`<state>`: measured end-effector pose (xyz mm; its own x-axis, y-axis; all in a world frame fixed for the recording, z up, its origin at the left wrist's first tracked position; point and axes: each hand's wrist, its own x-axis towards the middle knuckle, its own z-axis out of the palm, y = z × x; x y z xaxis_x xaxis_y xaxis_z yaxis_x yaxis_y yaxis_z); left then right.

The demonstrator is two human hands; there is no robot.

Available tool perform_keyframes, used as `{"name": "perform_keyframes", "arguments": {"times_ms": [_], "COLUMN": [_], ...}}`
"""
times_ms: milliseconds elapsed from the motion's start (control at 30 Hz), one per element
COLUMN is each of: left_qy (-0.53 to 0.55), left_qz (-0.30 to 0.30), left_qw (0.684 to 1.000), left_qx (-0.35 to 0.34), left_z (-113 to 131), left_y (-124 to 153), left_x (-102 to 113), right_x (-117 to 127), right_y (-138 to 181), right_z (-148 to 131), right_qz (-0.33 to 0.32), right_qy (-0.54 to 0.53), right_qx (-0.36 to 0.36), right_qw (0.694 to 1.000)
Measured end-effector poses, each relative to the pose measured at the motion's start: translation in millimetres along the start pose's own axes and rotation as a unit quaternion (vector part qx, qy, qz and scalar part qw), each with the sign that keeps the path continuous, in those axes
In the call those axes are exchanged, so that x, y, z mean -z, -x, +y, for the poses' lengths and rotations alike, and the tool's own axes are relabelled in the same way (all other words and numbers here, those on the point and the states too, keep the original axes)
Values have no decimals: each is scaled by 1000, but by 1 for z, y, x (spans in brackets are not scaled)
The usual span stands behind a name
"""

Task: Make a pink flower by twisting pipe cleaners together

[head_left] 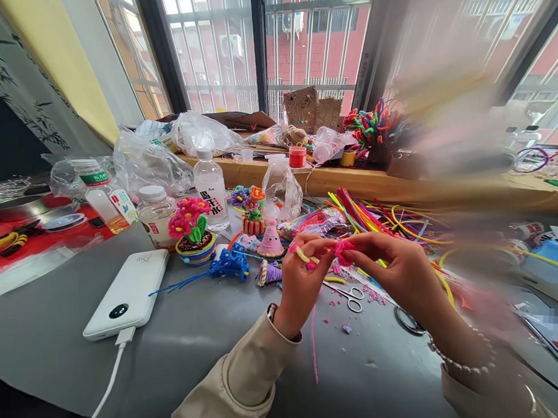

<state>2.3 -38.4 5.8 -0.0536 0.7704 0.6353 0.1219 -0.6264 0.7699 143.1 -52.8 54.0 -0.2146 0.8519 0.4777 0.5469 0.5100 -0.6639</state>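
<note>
My left hand [301,276] is closed around a pink and pale-yellow pipe-cleaner piece [344,249], its fingers pinched near the top. From the right, my right hand [391,263] pinches the pink fuzzy end of that same piece. Below my left hand a thin pink strand [314,347] hangs down toward the table. Small silver scissors [352,297] lie open just under my hands, with pink fuzz scraps [376,295] around them. Left of my hands stand a pink cone figure [271,241], a purple-and-white twisted piece [269,273] and a blue pipe-cleaner form [231,263].
Pipe-cleaner flower pots [194,248], bottles [210,186] and a white power bank [129,291] with a cable stand at left. Yellow-handled pliers [5,241] lie on a red surface. Loose coloured pipe cleaners [361,217] spread behind my hands. A blur covers the right side.
</note>
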Motion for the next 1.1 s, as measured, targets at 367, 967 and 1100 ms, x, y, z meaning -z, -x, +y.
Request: {"name": "perform_keyframes", "arguments": {"times_ms": [367, 967, 1100], "left_qy": [102, 69, 62], "left_qz": [-42, -43, -40], "left_qw": [988, 991, 991], "left_qx": [106, 110, 109], "left_z": [-1, 0, 1], "left_y": [4, 0, 0], "left_x": [-4, -2, -2], "right_x": [-12, -21, -18], "right_y": [3, 4, 4], "right_z": [5, 9, 9], "right_qz": [112, 89, 73], "right_qy": [156, 179, 172], "right_qx": [78, 91, 87], "right_qw": [978, 976, 978]}}
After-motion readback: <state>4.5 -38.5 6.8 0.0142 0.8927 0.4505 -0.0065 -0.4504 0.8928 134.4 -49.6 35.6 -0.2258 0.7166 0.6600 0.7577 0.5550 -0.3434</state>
